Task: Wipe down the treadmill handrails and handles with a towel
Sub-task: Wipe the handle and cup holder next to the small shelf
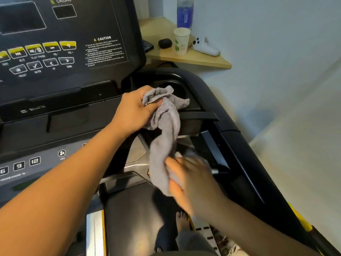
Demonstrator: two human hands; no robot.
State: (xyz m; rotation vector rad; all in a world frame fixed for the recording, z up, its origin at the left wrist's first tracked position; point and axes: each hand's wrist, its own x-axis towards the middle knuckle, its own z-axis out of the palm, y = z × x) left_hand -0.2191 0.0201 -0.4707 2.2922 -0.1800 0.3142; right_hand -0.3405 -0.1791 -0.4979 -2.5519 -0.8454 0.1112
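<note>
Your left hand (133, 110) grips the top end of the grey towel (164, 137), fingers and thumb curled round a bunched fold of it, just in front of the cup holder (180, 88) at the right of the treadmill console (64, 52). From that fist the towel hangs down as a loose twisted length, passing in front of the short black handle (201, 116) that juts out below the cup holder. You cannot tell whether the cloth touches that handle or only hangs before it.

Your right hand (191, 182) is at the towel's lower end, blurred. The thumb and fingertips lie against the cloth and seem to pinch it, though the blur hides how firmly they close. A small metal grip (215, 170) shows just beyond this hand.

The long black handrail (239, 145) runs from the console's right corner down towards the lower right; the towel is near it but apart from it.

Below, a bare foot (181, 221) stands at the right edge of the belt (132, 209).

Behind the console, a wooden corner shelf (203, 60) carries a blue bottle (185, 12), a paper cup (181, 40), a small dark round case (165, 43) and a white controller (205, 46).
</note>
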